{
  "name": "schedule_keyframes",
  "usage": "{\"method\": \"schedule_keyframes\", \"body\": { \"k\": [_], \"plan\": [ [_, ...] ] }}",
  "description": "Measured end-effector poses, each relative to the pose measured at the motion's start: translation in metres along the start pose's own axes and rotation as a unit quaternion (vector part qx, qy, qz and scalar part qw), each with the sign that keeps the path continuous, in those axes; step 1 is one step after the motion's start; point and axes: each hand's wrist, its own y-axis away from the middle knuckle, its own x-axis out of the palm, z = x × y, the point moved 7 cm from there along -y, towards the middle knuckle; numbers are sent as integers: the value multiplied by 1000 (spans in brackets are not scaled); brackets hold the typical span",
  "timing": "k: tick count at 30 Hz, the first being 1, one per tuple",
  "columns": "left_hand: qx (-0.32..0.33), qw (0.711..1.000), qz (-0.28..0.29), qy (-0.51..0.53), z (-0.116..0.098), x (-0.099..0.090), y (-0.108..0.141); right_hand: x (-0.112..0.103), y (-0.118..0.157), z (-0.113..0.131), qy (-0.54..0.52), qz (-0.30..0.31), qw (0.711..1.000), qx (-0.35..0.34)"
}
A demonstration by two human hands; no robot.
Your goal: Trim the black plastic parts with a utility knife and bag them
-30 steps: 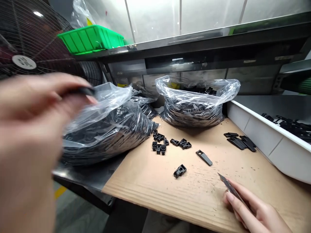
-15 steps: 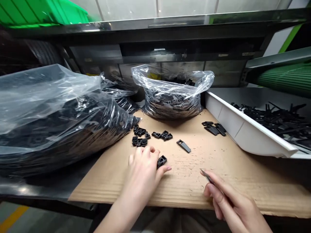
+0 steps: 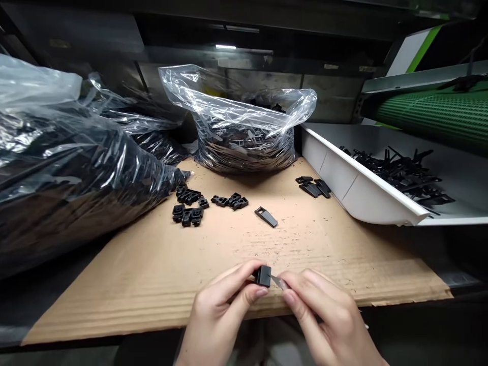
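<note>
Near the front edge of the cardboard sheet (image 3: pixel 152 284), my left hand (image 3: pixel 224 305) pinches a small black plastic part (image 3: pixel 264 275) between thumb and forefinger, its flat face turned to the right. My right hand (image 3: pixel 324 310) is closed on a thin pointed blade (image 3: pixel 277 281), whose tip is at that face. Most of the blade is hidden by the fingers. Beyond the hands lies a single tapered black piece (image 3: pixel 266 217) with a square hole. To its left are small black parts (image 3: pixel 231 201) and another cluster of similar parts (image 3: pixel 188 216).
Several tapered pieces (image 3: pixel 312 188) lie beside a white tray (image 3: pixel 366 190) holding loose black parts (image 3: pixel 400 173). A clear bag of black parts (image 3: pixel 244 137) stands at the back. A large filled bag (image 3: pixel 76 173) borders the left. A green ribbed conveyor belt (image 3: pixel 434 119) hangs over the tray.
My left hand has lifted the black part off the cardboard and moved toward the front edge. My right hand has moved left, bringing the blade tip to the part. The view has tilted downward.
</note>
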Motion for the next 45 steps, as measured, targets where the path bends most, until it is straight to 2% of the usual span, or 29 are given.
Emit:
{"method": "schedule_keyframes", "body": {
  "k": [7, 10, 13, 16, 20, 22, 25, 28, 33, 36, 41, 45],
  "plan": [
    [-14, 1000, -6, 9, -2, -2, 1, 2, 0, 1, 0, 11, 1000, -9],
    [-16, 999, -32, 19, -2, -4, 3, 3, 0, 1, -8, 11, 1000, -9],
    [-9, 1000, -20, 21, -3, -1, 3, 4, 1, 1, -11, 15, 1000, -4],
    [-7, 999, -35, 34, -4, -2, 4, 4, 1, -2, 0, 29, 1000, 8],
    [-21, 997, -44, 57, -4, -2, 5, -9, 3, -8, 23, -19, 999, 30],
    [-31, 997, -48, 53, -3, -3, 6, -13, 4, -6, -5, -30, 999, 21],
    [-38, 997, -46, 40, -3, -2, 6, -8, 0, -5, -68, -4, 997, 47],
    [-12, 999, -35, 30, -5, -2, 6, 0, -5, -6, -74, 17, 993, 92],
    [44, 999, 6, -5, -7, -1, 5, 8, -9, -7, -73, 23, 992, 100],
    [58, 998, 6, -17, -6, -1, 6, 8, -7, -10, -71, 26, 992, 102],
    [41, 999, -20, -1, -5, 0, 8, 9, -6, -12, -68, 52, 990, 116],
    [7, 999, -32, -8, -3, -1, 4, 13, -2, -4, -89, 105, 985, 108]
  ]
}}
